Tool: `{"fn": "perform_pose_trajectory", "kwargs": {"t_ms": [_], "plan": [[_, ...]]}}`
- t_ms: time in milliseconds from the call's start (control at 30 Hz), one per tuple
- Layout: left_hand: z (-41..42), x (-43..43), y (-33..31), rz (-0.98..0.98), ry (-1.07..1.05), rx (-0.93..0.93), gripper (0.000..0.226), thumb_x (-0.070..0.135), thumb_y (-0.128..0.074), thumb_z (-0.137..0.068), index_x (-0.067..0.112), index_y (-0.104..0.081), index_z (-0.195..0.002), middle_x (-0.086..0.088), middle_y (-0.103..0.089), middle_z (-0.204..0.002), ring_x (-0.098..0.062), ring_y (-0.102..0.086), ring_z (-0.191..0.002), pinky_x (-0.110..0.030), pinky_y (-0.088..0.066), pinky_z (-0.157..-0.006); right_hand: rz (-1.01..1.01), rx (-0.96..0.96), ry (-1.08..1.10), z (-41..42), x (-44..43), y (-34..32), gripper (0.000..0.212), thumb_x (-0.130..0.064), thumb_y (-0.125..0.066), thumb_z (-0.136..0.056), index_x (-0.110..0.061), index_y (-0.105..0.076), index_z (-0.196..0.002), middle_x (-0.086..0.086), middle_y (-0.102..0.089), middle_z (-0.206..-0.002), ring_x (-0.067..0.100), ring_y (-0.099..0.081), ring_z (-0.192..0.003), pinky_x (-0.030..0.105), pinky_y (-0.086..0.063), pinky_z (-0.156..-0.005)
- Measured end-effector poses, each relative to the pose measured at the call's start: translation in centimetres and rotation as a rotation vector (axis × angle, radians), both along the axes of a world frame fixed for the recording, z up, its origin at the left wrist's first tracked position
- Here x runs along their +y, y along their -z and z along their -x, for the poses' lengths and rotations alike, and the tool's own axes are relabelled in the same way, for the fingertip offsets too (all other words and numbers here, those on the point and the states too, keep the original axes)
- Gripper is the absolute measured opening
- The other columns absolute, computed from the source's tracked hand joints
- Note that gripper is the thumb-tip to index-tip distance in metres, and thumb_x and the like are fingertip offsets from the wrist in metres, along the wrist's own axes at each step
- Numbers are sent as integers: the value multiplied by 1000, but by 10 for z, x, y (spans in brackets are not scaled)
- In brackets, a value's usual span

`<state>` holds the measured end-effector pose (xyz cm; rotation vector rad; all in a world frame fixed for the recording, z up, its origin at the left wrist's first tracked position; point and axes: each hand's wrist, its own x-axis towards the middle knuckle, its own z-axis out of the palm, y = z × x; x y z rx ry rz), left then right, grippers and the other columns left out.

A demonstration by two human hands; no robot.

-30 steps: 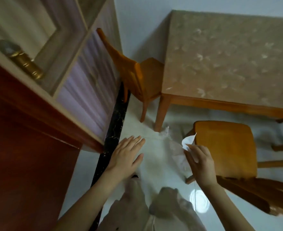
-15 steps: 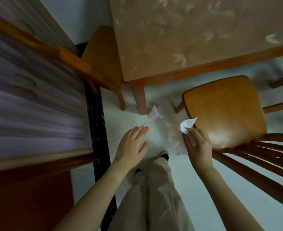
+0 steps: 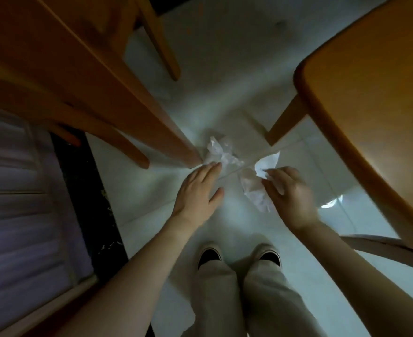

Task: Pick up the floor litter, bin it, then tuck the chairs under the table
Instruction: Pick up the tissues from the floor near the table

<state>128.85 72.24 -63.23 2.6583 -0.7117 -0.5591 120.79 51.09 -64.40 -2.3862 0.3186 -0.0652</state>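
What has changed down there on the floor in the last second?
The person has bent lower, so the floor looks closer. The left hand has moved forward to the crumpled paper by the table leg; its straight fingers now reach the paper's edge. The right hand still pinches the white scrap. The other crumpled piece still lies on the floor.
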Motion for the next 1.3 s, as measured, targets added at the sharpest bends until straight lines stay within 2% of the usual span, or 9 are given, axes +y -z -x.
{"fn": "perform_pose_trajectory", "kwargs": {"t_ms": [100, 200, 367, 533, 667, 800, 933, 1133, 1300], "plan": [[-23, -13, 84, 67, -3, -60, 62, 33, -59, -91, 18, -36, -147, -3, -34, -152, -20, -30, -138, -32, -22, -113, 31, -1, -6, -18, -7, 73, 19, -7, -70, -86, -2, -69, -105, 17, -65, -96, 36, -60, -90, 37, -49, -74], [-50, -24, 155, 49, 23, -157, 74, 41, -65, -83, 25, -33, -148, -3, -32, -154, -24, -26, -141, -33, -11, -115, 39, 2, -21, -30, -15, 128, 20, -9, -67, -88, -6, -70, -107, 14, -67, -98, 33, -60, -92, 34, -47, -75], [-99, -49, 227, -129, 117, -176, 82, 62, -52, -77, 40, -19, -149, -1, -15, -159, -32, -7, -145, -50, -9, -115, 7, 46, 2, -46, -21, 187, 18, -12, -67, -89, -8, -70, -106, 12, -66, -99, 31, -59, -94, 36, -48, -77], [-104, -48, 273, -100, 153, -94, 68, 48, -52, -79, 26, -38, -142, -5, -38, -149, -34, -39, -131, -48, -32, -107, 12, 60, 16, -51, -25, 205, 19, -14, -67, -89, -11, -71, -107, 9, -65, -98, 28, -60, -91, 37, -51, -76], [-86, -44, 272, 31, 143, -106, 53, 16, -73, -73, 14, -58, -124, -12, -57, -126, -34, -56, -107, -32, -31, -95, 30, 39, 21, -48, -23, 208, 17, -11, -69, -87, -9, -71, -104, 10, -65, -95, 30, -61, -87, 33, -49, -72], [-67, -37, 236, 138, 70, 20, 51, 12, -71, -76, 16, -58, -126, -9, -55, -127, -32, -52, -111, -36, -42, -97, 32, 59, 23, -35, -19, 184, 18, -10, -69, -87, -8, -70, -105, 12, -65, -95, 32, -61, -87, 33, -48, -74], [-34, -17, 153, 176, 33, 123, 58, 13, -68, -80, 19, -50, -135, -3, -49, -132, -26, -51, -113, -36, -45, -97, 3, 53, 21, -11, -3, 102, 18, -7, -68, -87, -4, -69, -104, 15, -65, -97, 33, -61, -88, 28, -43, -74], [5, -3, -50, 210, 20, 145, 64, 19, -70, -82, 21, -44, -141, 0, -46, -135, -20, -49, -117, -31, -45, -96, -93, 19, 143, 5, 3, -102, 19, -11, -67, -89, -5, -69, -107, 10, -65, -95, 25, -60, -81, 25, -42, -69], [23, -10, -264, 245, -18, 177, 65, 24, -67, -85, 25, -38, -143, 2, -41, -143, -16, -42, -127, -25, -36, -102, -81, -14, 194, 11, 0, -312, 19, -16, -66, -91, -4, -68, -105, 11, -64, -96, 20, -57, -81, 16, -38, -68]]}}
